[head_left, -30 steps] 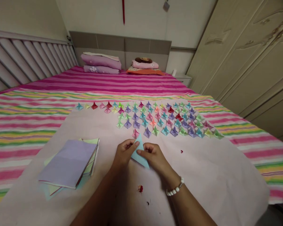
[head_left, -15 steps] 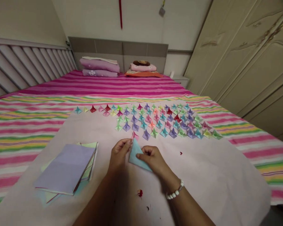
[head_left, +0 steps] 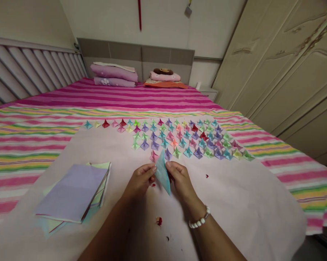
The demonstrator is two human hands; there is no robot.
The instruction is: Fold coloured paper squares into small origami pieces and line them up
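A folded light-blue sheet of paper is held up between both hands, tilted so that one point faces upward and another downward. My left hand pinches its left edge between thumb and fingers. On the other side, my right hand grips the right edge, with a white bead bracelet on that wrist. Just beyond the paper stand rows of small folded paper boats in many colours. A pink paper boat is closest to my left fingertips.
At the left lies a stack of coloured paper sheets, a purple one on top. Red paper scraps dot the large pale sheet covering the striped bed. Folded bedding rests by the headboard; a wardrobe stands right.
The light-blue paper has turned from lying nearly flat to standing more edge-on. My right hand has moved up to its right edge, and a small red scrap now shows near my left fingers.
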